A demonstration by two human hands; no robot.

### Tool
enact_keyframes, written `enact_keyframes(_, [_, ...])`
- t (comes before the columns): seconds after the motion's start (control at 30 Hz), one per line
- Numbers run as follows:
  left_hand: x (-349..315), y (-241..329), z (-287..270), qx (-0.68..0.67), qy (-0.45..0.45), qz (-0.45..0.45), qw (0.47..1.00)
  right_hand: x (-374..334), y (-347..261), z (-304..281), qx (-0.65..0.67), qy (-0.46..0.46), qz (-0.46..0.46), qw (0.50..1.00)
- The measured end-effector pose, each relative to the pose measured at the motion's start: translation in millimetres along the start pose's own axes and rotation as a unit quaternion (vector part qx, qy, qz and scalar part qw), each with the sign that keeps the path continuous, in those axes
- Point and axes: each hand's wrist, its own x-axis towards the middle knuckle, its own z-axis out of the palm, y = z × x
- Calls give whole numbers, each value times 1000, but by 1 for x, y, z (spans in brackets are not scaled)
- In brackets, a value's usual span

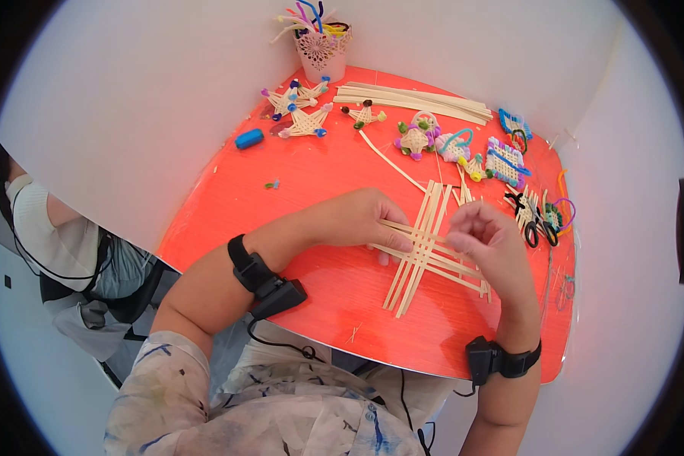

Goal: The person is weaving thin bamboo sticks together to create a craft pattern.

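Note:
A lattice of pale, flat wooden strips [419, 254] lies tilted on the red table in front of me, strips crossing over and under in two directions. My left hand [380, 228] pinches its left side, thumb on top and other fingers partly hidden beneath. At the opposite side, my right hand [488, 242] has curled fingers, with thumb and fingertips closed at the end of the uppermost crossing strip. Long loose ends stick out of the weave toward me and to the lower right.
Behind the lattice stand woven stars [306, 121], small woven ornaments [505, 161] and a bundle of strips [410, 99]. Black-handled scissors [541, 232] lie right. A white pot [323, 57] holds pipe cleaners; a blue object [248, 138] lies left. Another person [68, 228] sits beyond the partition.

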Motion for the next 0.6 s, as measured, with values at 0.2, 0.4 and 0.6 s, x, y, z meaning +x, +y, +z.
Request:
enact_keyframes(0.2, [-6, 1, -2, -80, 160, 73, 981, 10, 8, -13, 258, 138, -126, 948])
enact_keyframes(0.4, [-1, 4, 9, -92, 198, 94, 971, 10, 26, 0, 127, 77, -73, 986])
enact_keyframes(0.6, [7, 16, 32, -22, 127, 89, 988, 8, 17, 9, 123, 128, -75, 981])
